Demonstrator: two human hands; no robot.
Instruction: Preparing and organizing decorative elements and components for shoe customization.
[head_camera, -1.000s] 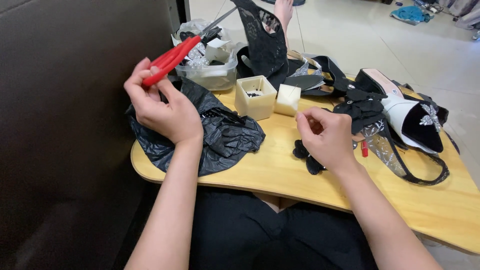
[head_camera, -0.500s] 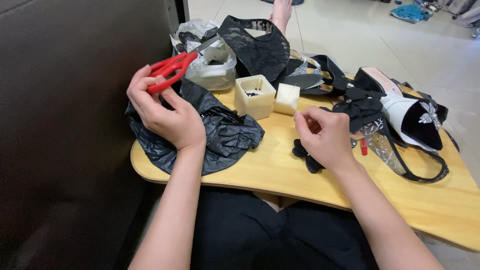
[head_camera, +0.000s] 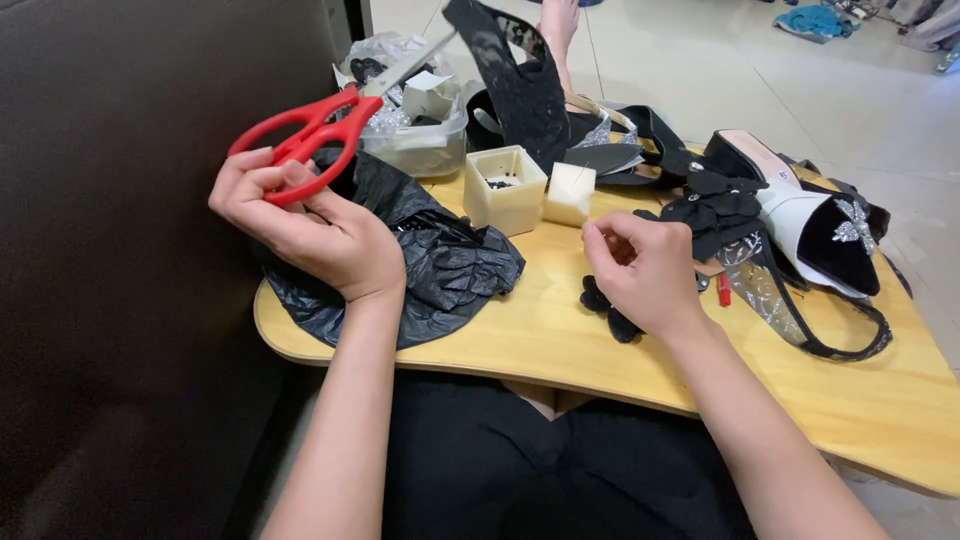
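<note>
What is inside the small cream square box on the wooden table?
The cream square box holds a few small dark bits on its pale bottom; what they are is too small to tell. Its near wall hides the front of the inside.

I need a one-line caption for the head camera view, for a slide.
Left hand holds red-handled scissors above a black plastic bag; right hand pinches over small black pieces on a wooden table.

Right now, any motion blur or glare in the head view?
Head view: the scissors blades and the raised black lace piece are motion-smeared; the left hand, right hand and wooden table are sharp. The tiled floor looks bright and washed out; the dark panel at left lacks detail.
</note>
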